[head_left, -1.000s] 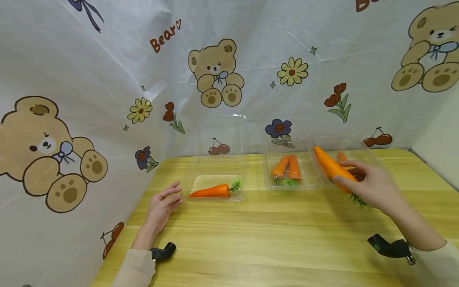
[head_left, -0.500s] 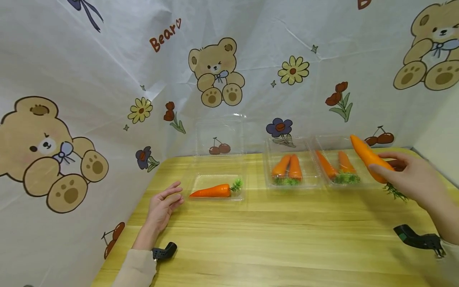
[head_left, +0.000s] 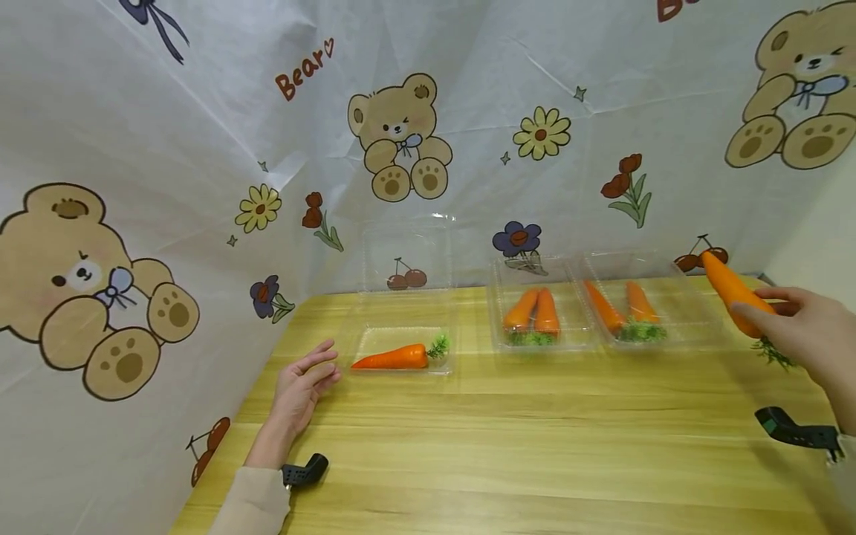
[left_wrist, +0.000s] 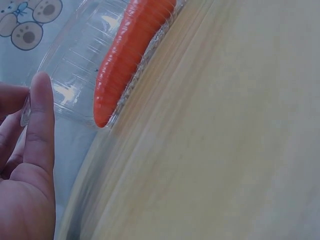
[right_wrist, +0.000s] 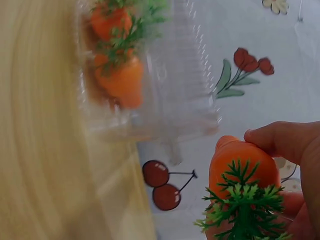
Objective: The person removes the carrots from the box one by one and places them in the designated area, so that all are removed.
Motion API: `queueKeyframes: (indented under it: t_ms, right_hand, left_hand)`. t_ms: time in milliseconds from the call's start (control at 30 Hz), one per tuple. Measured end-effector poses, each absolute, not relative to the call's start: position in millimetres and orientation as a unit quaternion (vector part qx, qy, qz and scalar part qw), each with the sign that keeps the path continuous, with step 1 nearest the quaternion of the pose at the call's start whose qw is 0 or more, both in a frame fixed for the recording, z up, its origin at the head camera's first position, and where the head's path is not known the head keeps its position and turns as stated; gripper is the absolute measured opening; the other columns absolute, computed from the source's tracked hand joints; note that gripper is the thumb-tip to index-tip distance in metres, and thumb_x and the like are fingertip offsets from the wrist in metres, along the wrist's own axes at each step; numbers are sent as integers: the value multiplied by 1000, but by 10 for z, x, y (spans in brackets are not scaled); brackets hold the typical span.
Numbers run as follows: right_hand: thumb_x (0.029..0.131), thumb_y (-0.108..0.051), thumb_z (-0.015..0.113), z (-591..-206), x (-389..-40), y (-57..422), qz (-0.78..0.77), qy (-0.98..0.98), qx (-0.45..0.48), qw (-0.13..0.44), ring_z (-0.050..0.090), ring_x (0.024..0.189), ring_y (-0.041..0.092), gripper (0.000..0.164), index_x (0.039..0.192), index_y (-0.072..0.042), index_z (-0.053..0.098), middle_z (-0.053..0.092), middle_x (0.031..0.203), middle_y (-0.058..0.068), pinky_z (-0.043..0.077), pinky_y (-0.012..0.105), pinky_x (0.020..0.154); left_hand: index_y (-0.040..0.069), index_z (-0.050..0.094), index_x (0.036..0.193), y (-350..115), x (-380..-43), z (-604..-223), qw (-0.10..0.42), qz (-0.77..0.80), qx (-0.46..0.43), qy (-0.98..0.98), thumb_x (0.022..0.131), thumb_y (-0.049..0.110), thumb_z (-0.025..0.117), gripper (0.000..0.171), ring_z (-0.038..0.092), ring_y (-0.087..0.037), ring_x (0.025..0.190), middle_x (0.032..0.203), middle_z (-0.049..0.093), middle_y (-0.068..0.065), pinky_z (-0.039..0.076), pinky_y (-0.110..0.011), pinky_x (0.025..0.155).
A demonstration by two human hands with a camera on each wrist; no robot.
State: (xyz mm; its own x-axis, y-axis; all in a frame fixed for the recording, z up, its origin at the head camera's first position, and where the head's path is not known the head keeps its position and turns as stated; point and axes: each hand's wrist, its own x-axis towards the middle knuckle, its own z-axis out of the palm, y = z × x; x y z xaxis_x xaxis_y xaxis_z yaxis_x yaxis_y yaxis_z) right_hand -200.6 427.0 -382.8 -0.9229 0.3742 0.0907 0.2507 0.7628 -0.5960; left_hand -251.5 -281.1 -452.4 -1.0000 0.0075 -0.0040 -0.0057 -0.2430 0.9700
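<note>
At the far right my right hand (head_left: pixel 812 327) grips an orange carrot (head_left: pixel 727 286), tip pointing up and left, green leaves (head_left: pixel 774 353) hanging below the palm. The right wrist view shows this carrot (right_wrist: pixel 242 167) from its leafy end. On the left, my left hand (head_left: pixel 297 386) lies by the left end of an opened clear plastic box (head_left: pixel 401 371), its fingers relaxed. One carrot (head_left: pixel 394 357) lies lengthwise in that box. In the left wrist view the thumb (left_wrist: pixel 41 115) overlaps the box's clear rim; whether it touches cannot be told.
Two clear boxes stand at the back right. The nearer-to-middle box (head_left: pixel 498 327) holds two carrots (head_left: pixel 531 312). Its right neighbour (head_left: pixel 695 327) holds two more carrots (head_left: pixel 605 306). A printed bear cloth (head_left: pixel 481 186) covers the wall behind the wooden table (head_left: pixel 535 446).
My right hand has carried its carrot rightward, away from above the right-hand box, whose two carrots now show fully. My left hand has stayed in place.
</note>
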Motion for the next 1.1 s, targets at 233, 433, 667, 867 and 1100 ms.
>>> queueKeyframes:
  t_ms: [233, 433, 667, 867, 1100]
  right_hand:
    - [105, -47, 51, -4034, -2060, 4461, 326, -924, -179, 86, 60, 85, 47, 82, 147, 20, 33, 44, 127, 49, 48, 30, 52]
    - [104, -48, 53, -4239, -2083, 4639, 310, -931, -181, 69, 61, 84, 48, 82, 144, 21, 36, 47, 123, 51, 48, 30, 53]
    - [100, -48, 60, -4406, -2103, 4702, 282, -942, -166, 68, 61, 81, 41, 79, 131, 23, 46, 58, 110, 47, 44, 25, 53]
    - [98, -53, 61, -4437, -2096, 4657, 256, -951, -168, 55, 59, 88, 49, 80, 127, 21, 49, 57, 115, 46, 43, 36, 60]
    - [98, -54, 61, -4429, -2083, 4629, 238, -956, -162, 55, 60, 89, 51, 81, 126, 21, 50, 57, 115, 46, 45, 40, 61]
  left_hand:
    - [-18, 60, 130, -2820, -2510, -4530, 1, 786, 2, 618, 97, -6, 65, 36, 71, -12, 86, 145, 56, 3, 64, -24, 81]
    - [-18, 61, 130, -2814, -2505, -4521, 2, 785, 1, 619, 97, -6, 65, 36, 71, -11, 86, 154, 49, -4, 64, -23, 81]
    - [-17, 61, 130, -2813, -2504, -4525, 4, 784, 2, 620, 97, -6, 65, 35, 71, -11, 87, 148, 53, 0, 64, -24, 82]
    - [-22, 53, 135, -2813, -2502, -4528, 4, 783, -2, 622, 97, -7, 63, 42, 71, -10, 86, 149, 53, 1, 64, -24, 82]
    - [-21, 54, 134, -2807, -2505, -4523, 3, 781, 0, 625, 98, -6, 63, 40, 71, -10, 86, 151, 51, -1, 63, -23, 82]
